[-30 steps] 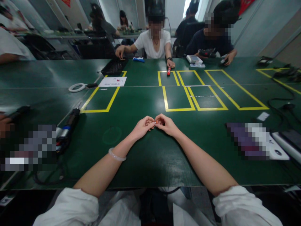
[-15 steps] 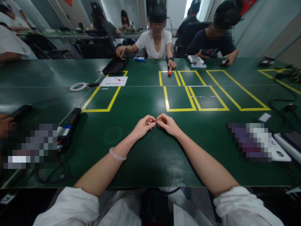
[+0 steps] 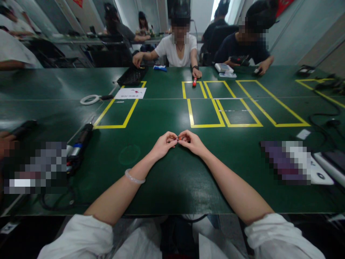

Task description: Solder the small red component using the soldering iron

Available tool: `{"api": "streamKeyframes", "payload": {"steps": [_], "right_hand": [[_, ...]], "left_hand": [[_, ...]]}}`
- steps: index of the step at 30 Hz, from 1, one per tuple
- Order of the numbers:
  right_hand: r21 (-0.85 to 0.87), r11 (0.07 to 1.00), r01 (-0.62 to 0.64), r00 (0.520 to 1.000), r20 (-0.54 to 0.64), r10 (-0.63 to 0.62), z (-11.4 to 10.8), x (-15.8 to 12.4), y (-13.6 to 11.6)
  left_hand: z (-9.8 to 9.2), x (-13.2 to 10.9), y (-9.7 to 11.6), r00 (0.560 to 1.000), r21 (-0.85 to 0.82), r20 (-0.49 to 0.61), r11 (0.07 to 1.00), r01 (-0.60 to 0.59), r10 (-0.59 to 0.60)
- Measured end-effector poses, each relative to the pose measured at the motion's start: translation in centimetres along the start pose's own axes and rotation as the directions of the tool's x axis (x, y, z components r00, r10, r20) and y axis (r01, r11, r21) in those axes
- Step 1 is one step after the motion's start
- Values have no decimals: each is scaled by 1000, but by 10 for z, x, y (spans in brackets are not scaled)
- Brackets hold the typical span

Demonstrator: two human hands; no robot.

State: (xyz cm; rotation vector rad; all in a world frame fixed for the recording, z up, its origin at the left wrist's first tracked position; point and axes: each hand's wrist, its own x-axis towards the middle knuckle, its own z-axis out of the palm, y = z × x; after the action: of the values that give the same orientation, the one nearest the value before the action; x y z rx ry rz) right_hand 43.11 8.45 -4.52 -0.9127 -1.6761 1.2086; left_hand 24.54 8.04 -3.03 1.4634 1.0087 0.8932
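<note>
Over the near middle of the green table (image 3: pixel 172 180), my left hand (image 3: pixel 165 144) and my right hand (image 3: pixel 192 141) meet at the fingertips. Between them is a small red and dark part (image 3: pixel 179 138), too small to name and mostly covered by my fingers. Both hands are closed in a pinch on it. A pale bracelet (image 3: pixel 135 177) circles my left wrist.
Yellow tape frames (image 3: pixel 207 126) mark the table beyond my hands. An electric screwdriver (image 3: pixel 81 144) lies at the left, a white phone (image 3: pixel 322 174) at the right. Across the table, a person's hand (image 3: pixel 197 73) holds a red object (image 3: pixel 194 82) near a black tray (image 3: pixel 132 76).
The small red part has shifted slightly between my fingertips, with more red showing by my right fingers. My arms have stayed in place.
</note>
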Motion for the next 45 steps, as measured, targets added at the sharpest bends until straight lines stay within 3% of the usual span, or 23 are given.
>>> {"api": "streamKeyframes", "payload": {"steps": [9,19,31,45], "right_hand": [[-68,997,26,1000,0,-26,0,-1,-1],[-307,942,139,990,12,-142,1,-1,2],[-202,978,51,998,-32,-58,-1,-1,0],[-221,970,100,995,-5,-104,-1,0,1]], "left_hand": [[1,0,1,1000,11,-11,1000,-6,7],[0,0,2,1000,39,15,999,7,-7],[2,-1,3,1000,25,-1,1000,11,-11],[1,0,2,1000,25,-6,1000,5,-5]]}}
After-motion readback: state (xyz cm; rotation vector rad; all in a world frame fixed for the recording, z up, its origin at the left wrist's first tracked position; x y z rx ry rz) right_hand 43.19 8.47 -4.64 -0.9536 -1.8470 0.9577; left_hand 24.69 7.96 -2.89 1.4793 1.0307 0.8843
